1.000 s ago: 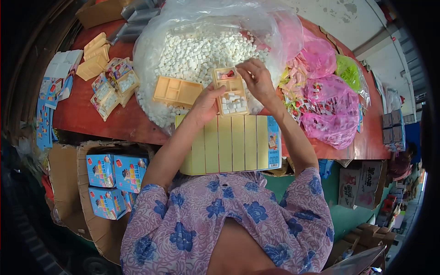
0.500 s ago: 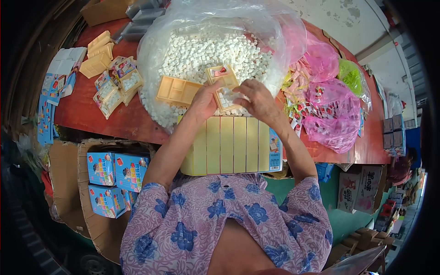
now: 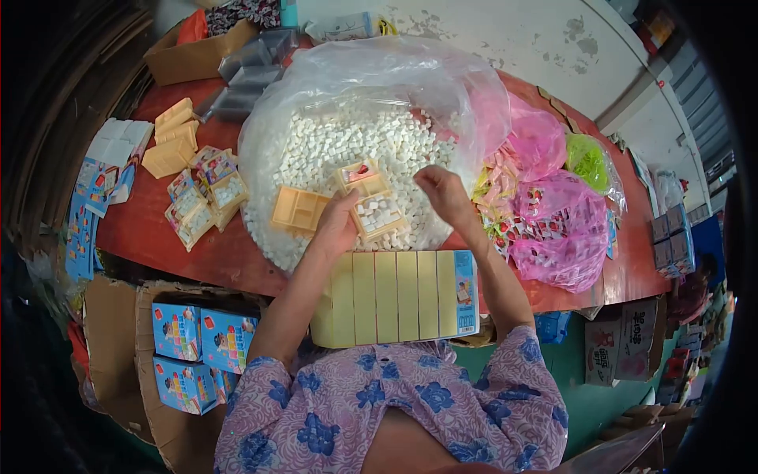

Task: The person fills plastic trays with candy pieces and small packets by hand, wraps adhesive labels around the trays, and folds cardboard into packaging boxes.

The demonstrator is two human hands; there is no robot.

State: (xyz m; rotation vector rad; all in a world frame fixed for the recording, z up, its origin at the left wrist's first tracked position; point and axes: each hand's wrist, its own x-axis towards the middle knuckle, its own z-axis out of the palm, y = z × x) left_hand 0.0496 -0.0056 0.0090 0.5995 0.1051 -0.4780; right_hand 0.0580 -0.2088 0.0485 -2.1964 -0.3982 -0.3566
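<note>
My left hand (image 3: 338, 227) grips a cream plastic compartment tray (image 3: 371, 186) over a large heap of small white cubes (image 3: 339, 142). White cubes fill the tray's near section, and a small red-and-white packet lies in its far one. To the tray's right, my right hand (image 3: 444, 193) hovers apart from it with its fingers bent together; whatever they may hold is hidden. Another cream tray (image 3: 296, 207) rests on the cubes left of my left hand, its visible compartments bare.
Clear plastic bag (image 3: 379, 67) surrounds the cubes. Filled trays (image 3: 193, 209) and stacked cream trays (image 3: 170, 150) lie left. Pink bags (image 3: 557, 237) of small packets sit right. A row of yellow-sided boxes (image 3: 387, 300) stands before me; blue boxes (image 3: 178, 332) fill a carton below left.
My right hand has left the tray and moved right, its fingers drawn in. My left hand keeps the tray, now tilted differently. The whole view has shifted, placing the table lower.
</note>
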